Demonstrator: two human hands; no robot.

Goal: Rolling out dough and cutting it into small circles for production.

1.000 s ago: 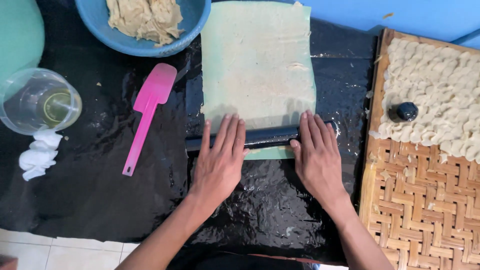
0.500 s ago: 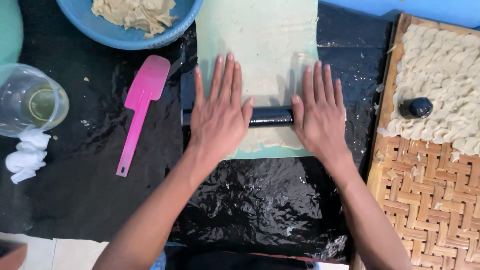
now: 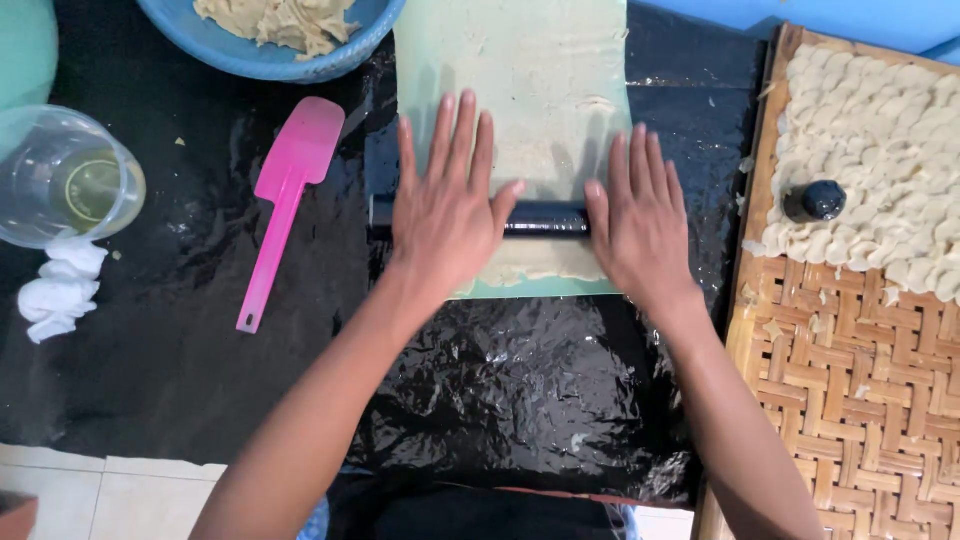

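Fingers spread flat, your left hand (image 3: 447, 205) and right hand (image 3: 640, 225) press palms-down on the dark rolling pin (image 3: 545, 219) across the thin dough sheet (image 3: 520, 90).

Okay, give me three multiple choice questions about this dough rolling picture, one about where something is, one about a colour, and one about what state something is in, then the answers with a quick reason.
1. Where does the pink spatula lie?
A. Left of the left hand
B. On the woven tray
C. In the blue bowl

2. What colour is the rolling pin?
A. White
B. Black
C. Pink

3. How are the hands placed on the pin?
A. Fists clenched round it
B. Flat, fingers spread
C. Lifted clear

Answers:
1 A, it lies on the black sheet left of that hand.
2 B, the stretch between the hands is dark and shiny.
3 B, left hand and right hand press palms down over the dough sheet.
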